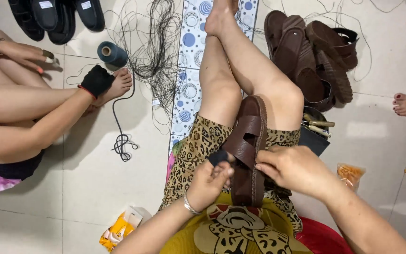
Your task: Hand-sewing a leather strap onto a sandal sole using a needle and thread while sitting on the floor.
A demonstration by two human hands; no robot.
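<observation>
1. At the bottom centre of the frame the left hand [208, 181] has its grip pinched on a small dark patch of material [218, 156] at the left edge of the brown sandal [248, 150]. A silver bracelet [190, 205] sits on its wrist.
2. The right hand [293, 167] lies at the lower right of the sandal, its fingers pressed against the sole's edge; whether its grip pinches anything I cannot tell.
3. The brown sandal stands on its side on the person's lap, in the centre of the frame, resting between the thighs, straps facing left and its toe pointing up the picture.
4. Just below the hands are a leopard-print garment [198, 141] and a yellow printed top [231, 230].
5. On the tiled floor [95, 178] at the bottom left lies a yellow packet [118, 230]; at the right, beside the right forearm, a clear bag of orange bits [350, 173].
6. Just right of the knee, a dark container [313, 138] holds some tools [318, 126].
7. In the left half another person sits with bent legs; one of their hands wears a black wrap [97, 80] near a bare foot [118, 84].
8. Farther up, a dark blue thread spool [112, 53] stands on the floor beside a tangle of black thread [153, 47].
9. A blue-dotted mat [191, 56] runs under the outstretched legs.
10. At the upper right is a heap of brown sandals [313, 56]; at the upper left, black soles [55, 16].
</observation>
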